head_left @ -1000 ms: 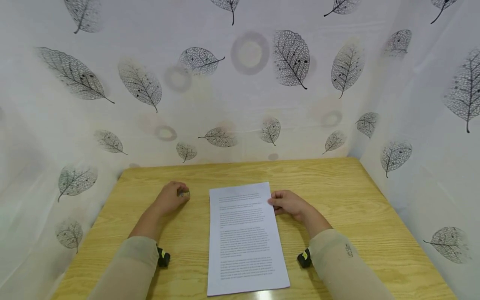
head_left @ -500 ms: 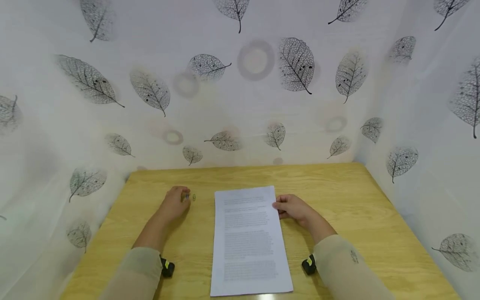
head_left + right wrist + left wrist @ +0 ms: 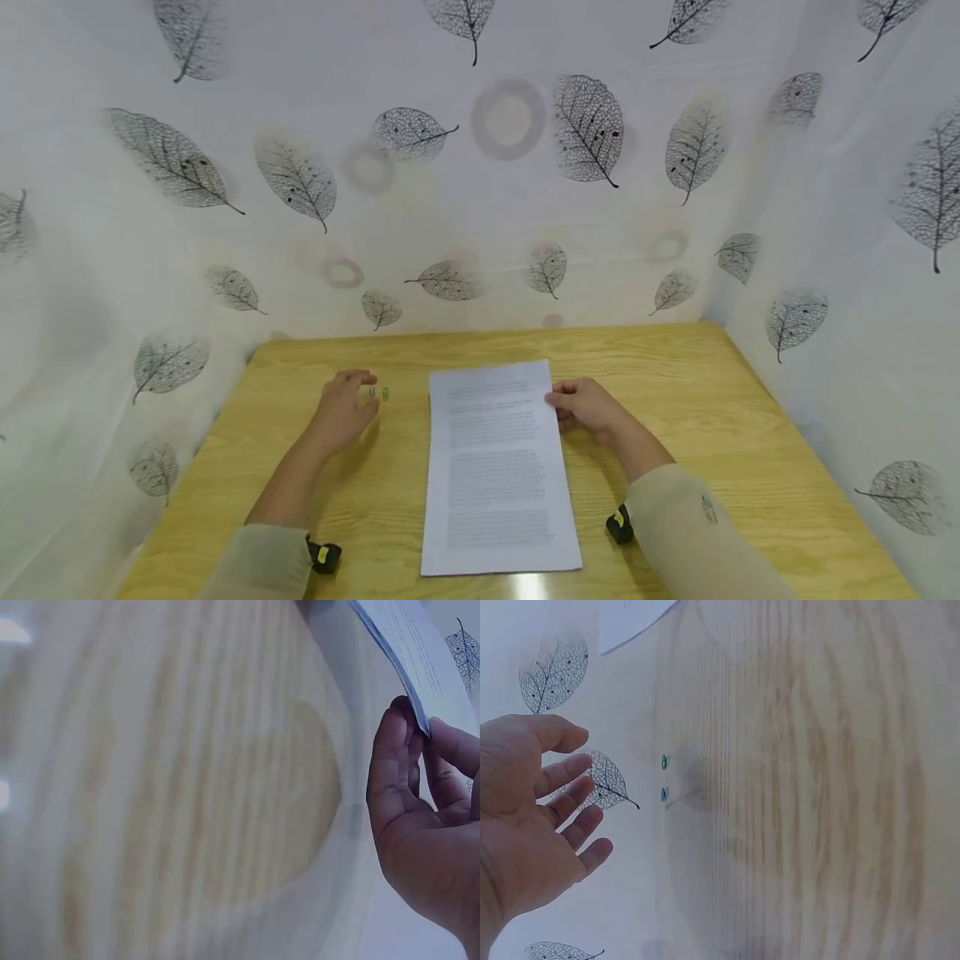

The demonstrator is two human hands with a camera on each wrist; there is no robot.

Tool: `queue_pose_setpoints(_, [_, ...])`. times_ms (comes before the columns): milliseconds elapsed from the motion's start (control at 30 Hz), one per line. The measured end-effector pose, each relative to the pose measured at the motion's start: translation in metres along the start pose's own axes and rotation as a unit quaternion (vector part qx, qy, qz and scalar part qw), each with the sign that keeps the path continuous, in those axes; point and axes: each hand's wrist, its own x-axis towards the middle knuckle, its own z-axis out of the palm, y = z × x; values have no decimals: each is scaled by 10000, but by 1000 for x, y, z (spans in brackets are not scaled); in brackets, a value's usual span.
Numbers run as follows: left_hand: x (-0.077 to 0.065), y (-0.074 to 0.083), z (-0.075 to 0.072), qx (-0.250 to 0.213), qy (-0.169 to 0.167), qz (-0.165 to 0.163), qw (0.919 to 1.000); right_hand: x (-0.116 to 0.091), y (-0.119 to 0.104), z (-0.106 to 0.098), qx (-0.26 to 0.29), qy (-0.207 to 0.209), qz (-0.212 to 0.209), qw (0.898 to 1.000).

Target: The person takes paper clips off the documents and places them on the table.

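Note:
A green paper clip point(image 3: 386, 393) and a blue paper clip point(image 3: 372, 392) lie side by side on the table, left of the paper. My left hand point(image 3: 342, 414) is just beside them, fingers spread and relaxed, holding nothing. In the left wrist view its palm and fingers point(image 3: 576, 796) show bare, apart from both clips. A stack of printed sheets point(image 3: 495, 475) is in the middle. My right hand point(image 3: 588, 406) pinches its right edge near the far corner, thumb on top and fingers beneath. The right wrist view shows several layers along the stack's edge point(image 3: 394, 656).
The wooden table point(image 3: 712, 433) carries all this. A white curtain point(image 3: 480, 200) with printed leaves hangs behind the table and along both sides. Small black devices with yellow marks sit at the left wrist point(image 3: 325, 557) and the right wrist point(image 3: 619, 525).
The left hand's fingers have opened and drawn back slightly, leaving both clips on the table. The right hand still pinches the stack, which has shifted a little away from me.

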Motion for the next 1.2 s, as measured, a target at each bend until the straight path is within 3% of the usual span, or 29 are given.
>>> queue_pose_setpoints(167, [-9,7,2,-20,-40,49,10000,4,-9,-6,-104,316,26,9994])
queue_pose_setpoints(400, [-16,17,7,-26,13,128,9999,21,-9,-18,-911,835,123,9923])
queue_pose_setpoints(667, [-21,19,17,-10,23,178,9998,42,0,-15,-2053,1545,13,9664])
queue_pose_setpoints(1100, [-20,23,26,-140,18,169,9998,45,-3,-5,-3320,1563,194,9300])
queue_pose_setpoints(1200, [-19,24,27,-138,7,185,9997,45,-4,-2,-3441,1526,199,9263])
